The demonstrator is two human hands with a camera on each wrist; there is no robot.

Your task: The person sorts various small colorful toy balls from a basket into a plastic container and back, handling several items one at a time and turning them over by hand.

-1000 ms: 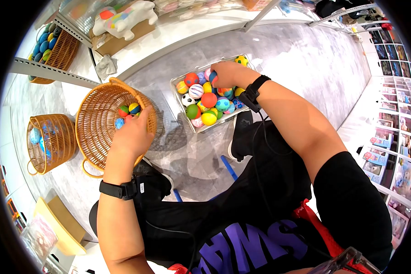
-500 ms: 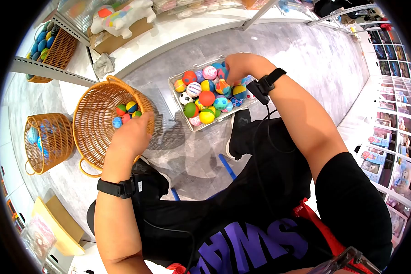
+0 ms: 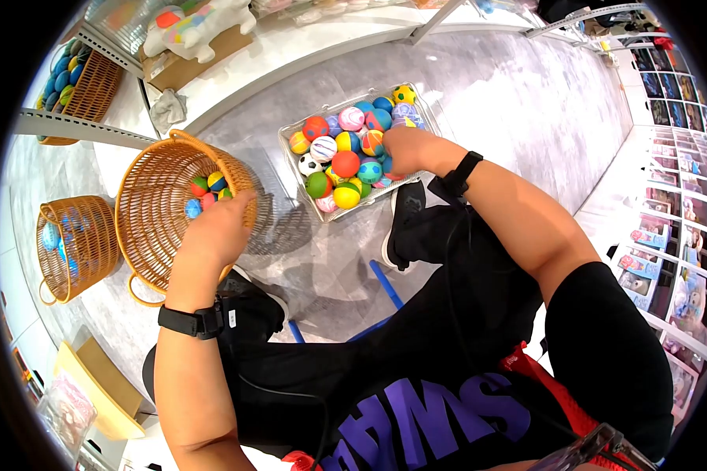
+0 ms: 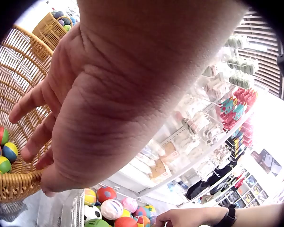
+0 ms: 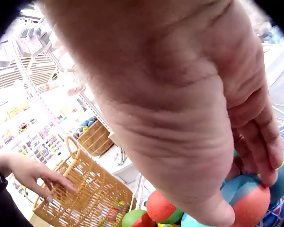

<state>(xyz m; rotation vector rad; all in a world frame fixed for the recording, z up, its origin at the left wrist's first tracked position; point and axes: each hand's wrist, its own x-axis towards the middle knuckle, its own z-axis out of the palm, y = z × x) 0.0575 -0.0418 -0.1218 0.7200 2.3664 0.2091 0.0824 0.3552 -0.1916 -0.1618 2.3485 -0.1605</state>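
While the left hand (image 3: 218,231) grips the rim of a round tan wicker basket (image 3: 143,212) at left, the right hand (image 3: 411,149) has shifted nearer within a rectangular wire basket (image 3: 289,149), gripping a red-and-blue ball (image 5: 251,201) among multicoloured balls (image 3: 346,164); handling now centres there.

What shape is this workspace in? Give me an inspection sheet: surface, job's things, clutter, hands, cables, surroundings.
Surface: grey marbled floor, glare in parts.
Job's things: wire basket crowded with assorted balls; large wicker basket, a few small balls inside.
Clutter: smaller wicker basket with blue balls; crumpled grey cloth on the white shelf.
Hands: left hand holds the large wicker basket's rim; right hand has thumb and fingers on a red-and-blue ball.
Cables: black cable across the person's lap.
Surroundings: white toy animal on the shelf; boxed goods racked at picture right.
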